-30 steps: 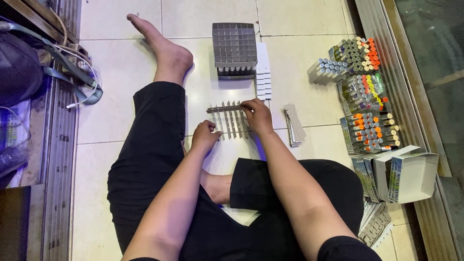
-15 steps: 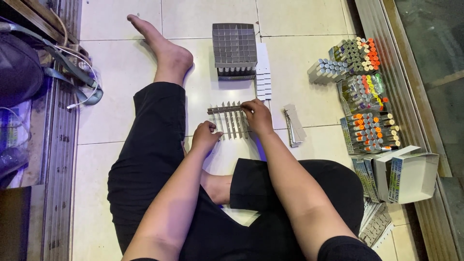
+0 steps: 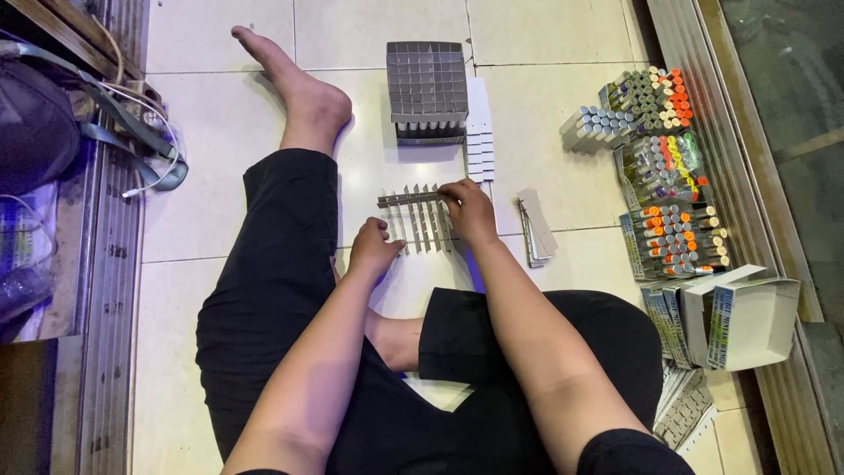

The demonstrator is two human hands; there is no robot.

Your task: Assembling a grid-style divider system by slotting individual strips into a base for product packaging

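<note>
- A half-built grey card grid (image 3: 415, 218) lies on the floor tiles (image 3: 211, 202) just ahead of the seated person, between the stretched left leg (image 3: 281, 220) and a small stack of slips (image 3: 534, 227).
- The right hand (image 3: 468, 209) sits on the grid's right end, fingers curled down onto the top cross strip, pinching it.
- The left hand (image 3: 373, 250) is loosely closed at the grid's near-left corner, touching the strip ends; whether it grips one I cannot tell.
- Straight beyond stands a finished grid block (image 3: 426, 88), with a flat white notched strip (image 3: 478, 130) along its right side, well apart from the hands.
- To the right, bundles of grey tubes with coloured caps (image 3: 664, 167) lie in rows, and nearer the person open white boxes (image 3: 738, 318).
- Bare tile is open between the grid and the block, and left of the leg.
- A metal door track (image 3: 747, 176) edges the right side; another track (image 3: 110, 290) runs down the left, with a dark bag (image 3: 35, 123) and cables beside it.
</note>
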